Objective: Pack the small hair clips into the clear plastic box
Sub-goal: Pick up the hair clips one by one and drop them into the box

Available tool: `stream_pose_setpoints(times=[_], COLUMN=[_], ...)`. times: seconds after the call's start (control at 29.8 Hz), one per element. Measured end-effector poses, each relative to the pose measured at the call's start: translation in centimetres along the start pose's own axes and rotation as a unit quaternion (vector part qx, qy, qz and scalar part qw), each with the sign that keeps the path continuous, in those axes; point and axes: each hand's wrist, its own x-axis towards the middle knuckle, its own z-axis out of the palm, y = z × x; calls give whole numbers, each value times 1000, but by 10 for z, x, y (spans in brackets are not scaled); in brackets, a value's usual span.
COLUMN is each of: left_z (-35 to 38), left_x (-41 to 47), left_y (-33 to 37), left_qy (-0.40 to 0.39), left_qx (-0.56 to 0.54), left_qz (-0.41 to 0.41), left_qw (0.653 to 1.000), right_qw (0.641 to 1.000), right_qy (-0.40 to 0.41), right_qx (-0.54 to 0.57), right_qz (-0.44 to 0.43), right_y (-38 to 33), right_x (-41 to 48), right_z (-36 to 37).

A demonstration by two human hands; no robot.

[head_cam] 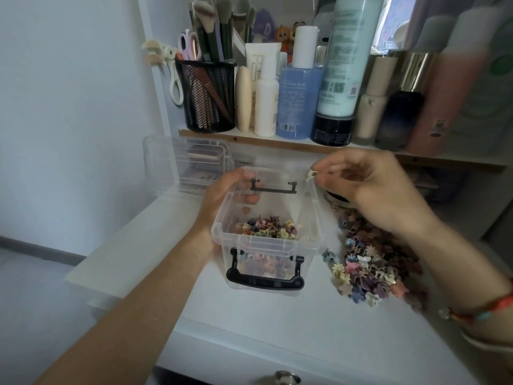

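**Cream clip pinched over the clear box**

The smooth white counter (277, 329) is bare toward its near edge. At its middle stands the box (277, 243), rectangular and of clear hard plastic, with a black handle at each end. Small flower-shaped clips (266, 229) cover its floor. Just right of it, a loose pile (372, 276) of pastel clips spreads toward the right edge. The left grip (230, 193) wraps the box's left wall, fingers curled over the rim. The right grip (374, 190) pinches one cream clip (311, 175) above the box's far right corner. A clear lid (188, 165) sits behind, far left.

A black mesh cup (206, 98) of brushes stands on the shelf (249, 138), with a blue bottle (298, 104) and a mint bottle (344, 56).
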Motion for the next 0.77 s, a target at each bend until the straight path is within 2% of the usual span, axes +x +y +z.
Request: stream_pose_setpoints(times=[0.1, 0.2, 0.24, 0.27, 0.34, 0.37, 0.4, 0.47, 0.5, 0.57, 0.64, 0.71, 0.77], left_z=[0, 0, 0, 0, 1, 1, 1, 1, 1, 1, 2, 2, 2], left_x=[0, -1, -2, -2, -4, -4, -4, -4, -4, -4, -5, -4, -4], left_y=[1, 1, 1, 1, 2, 2, 3, 3, 3, 2, 2, 2, 2], left_qy=[-1, -5, -3, -1, 2, 3, 2, -2, -2, 4, 6, 5, 3], left_qx=[6, -1, 0, 2, 3, 2, -1, -1, 2, 4, 0, 3, 9], left_qz=[-3, 1, 2, 1, -2, -2, -3, -4, -4, -4, 0, 0, -3], left_qw=[1000, 1000, 1000, 1000, 1000, 1000, 1000, 1000, 1000, 1000, 1000, 1000, 1000], right_qw=[997, 997, 994, 981, 923, 896, 885, 896, 914, 968, 997, 1000, 999], right_qy=[-19, -12, -65, -153, -339, -392, -410, -383, -343, -191, -43, -20, -43], right_qx=[-64, -72, -85, -108, -160, -181, -196, -204, -196, -151, -65, 3, -3], right_qz=[-31, 10, 29, 50, 92, 104, 107, 93, 86, 68, 30, -2, -23], right_y=[0, 4, 5, 6, 8, 9, 12, 12, 11, 9, 6, 1, 0], right_x=[-2, 2, 1, 0, -5, -9, -11, -10, -8, -3, 0, 0, -2], right_z=[5, -12, -18, -21, -18, -14, -10, -10, -12, -17, -14, -5, 0])
